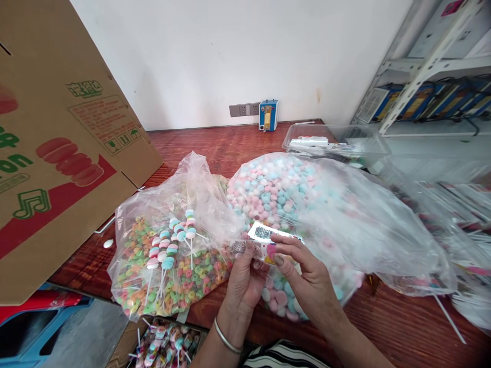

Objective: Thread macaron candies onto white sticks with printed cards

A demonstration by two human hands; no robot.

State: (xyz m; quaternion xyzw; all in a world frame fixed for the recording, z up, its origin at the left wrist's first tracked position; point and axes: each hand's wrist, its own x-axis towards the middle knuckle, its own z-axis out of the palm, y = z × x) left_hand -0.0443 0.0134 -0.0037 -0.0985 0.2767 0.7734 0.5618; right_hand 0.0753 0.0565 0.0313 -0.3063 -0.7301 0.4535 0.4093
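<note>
My left hand (pixel 244 278), with a silver bangle at the wrist, and my right hand (pixel 307 276) pinch a small clear wrapper (pixel 264 240) with a white QR-code label between them. A pink candy piece shows at the fingertips. Both hands hover over a large clear bag of pastel pink, blue and white round candies (pixel 276 194). To the left, several finished candy sticks (pixel 172 245) lie on top of a bag of small multicoloured ring candies (pixel 164 276).
A big printed cardboard box (pixel 57 153) leans at the left. A clear plastic tray (pixel 333 143) stands at the back right, more plastic bags (pixel 452 230) at the right. A box of wrapped candy sticks (pixel 164 345) sits below the red-brown table (pixel 230 143). Metal shelving (pixel 429 66) stands behind.
</note>
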